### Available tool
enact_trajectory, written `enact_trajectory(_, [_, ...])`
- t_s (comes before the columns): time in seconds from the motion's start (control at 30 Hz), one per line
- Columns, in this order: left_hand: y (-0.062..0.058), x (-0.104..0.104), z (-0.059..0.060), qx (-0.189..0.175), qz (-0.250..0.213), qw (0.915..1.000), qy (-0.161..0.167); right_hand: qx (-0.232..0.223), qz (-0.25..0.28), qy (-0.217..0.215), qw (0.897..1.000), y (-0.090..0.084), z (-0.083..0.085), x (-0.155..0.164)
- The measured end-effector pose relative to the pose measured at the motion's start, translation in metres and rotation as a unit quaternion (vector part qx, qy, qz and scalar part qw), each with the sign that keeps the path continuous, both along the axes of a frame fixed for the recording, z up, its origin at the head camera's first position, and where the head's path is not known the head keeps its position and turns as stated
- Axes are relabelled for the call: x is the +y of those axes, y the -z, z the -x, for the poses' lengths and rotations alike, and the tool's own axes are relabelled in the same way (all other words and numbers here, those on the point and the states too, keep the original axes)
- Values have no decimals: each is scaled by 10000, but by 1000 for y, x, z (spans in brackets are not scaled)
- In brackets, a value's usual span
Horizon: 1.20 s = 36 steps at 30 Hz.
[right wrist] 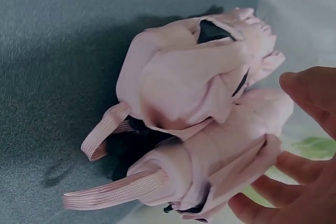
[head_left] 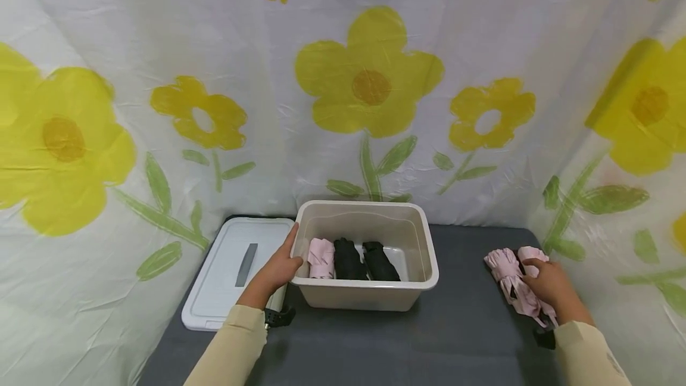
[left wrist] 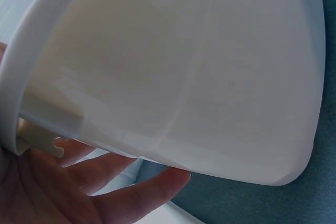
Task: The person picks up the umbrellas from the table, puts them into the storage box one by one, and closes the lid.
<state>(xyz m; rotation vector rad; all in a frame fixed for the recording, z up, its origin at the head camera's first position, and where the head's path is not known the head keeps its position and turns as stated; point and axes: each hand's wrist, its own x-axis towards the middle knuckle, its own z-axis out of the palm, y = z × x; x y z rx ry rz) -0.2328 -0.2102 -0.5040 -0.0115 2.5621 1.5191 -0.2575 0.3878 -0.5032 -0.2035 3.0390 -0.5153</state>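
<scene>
A beige plastic bin (head_left: 412, 225) stands mid-table. Inside it lie one pink folded umbrella (head_left: 321, 258) and two black folded umbrellas (head_left: 364, 261) side by side. My left hand (head_left: 281, 264) grips the bin's left rim, thumb along the top edge. In the left wrist view the fingers (left wrist: 131, 195) lie under the rim of the bin (left wrist: 184, 77). At the right, two more pink folded umbrellas (head_left: 509, 279) lie on the table. My right hand (head_left: 543, 279) rests over the nearer one. In the right wrist view its fingers (right wrist: 304, 85) curve loosely beside the pink umbrellas (right wrist: 184, 82).
A white lid (head_left: 225, 279) lies flat to the left of the bin. The dark grey tabletop (head_left: 455, 326) is walled at the back and sides by a white sheet printed with yellow flowers (head_left: 370, 76).
</scene>
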Motion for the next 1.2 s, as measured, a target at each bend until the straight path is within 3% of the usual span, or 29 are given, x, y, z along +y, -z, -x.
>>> enact_trajectory(0.23, [0,5,-3,-14,25,10000,-44,-227,6,204,9995,9,-2,10])
enact_trajectory(0.4, [2,6,-3,-16,36,10000,-63,-777,-35,281,9966,15,-1,17])
enact_trajectory(0.57, [2,5,-3,21,27,10000,-39,-1019,-30,377,9941,21,0,20])
enact_trajectory(0.97, [-1,3,-2,159,-62,9998,-45,-620,99,655,9959,24,1,15])
enact_trajectory(1.2, [1,2,-2,121,-102,9999,-65,-392,180,509,9978,18,2,11])
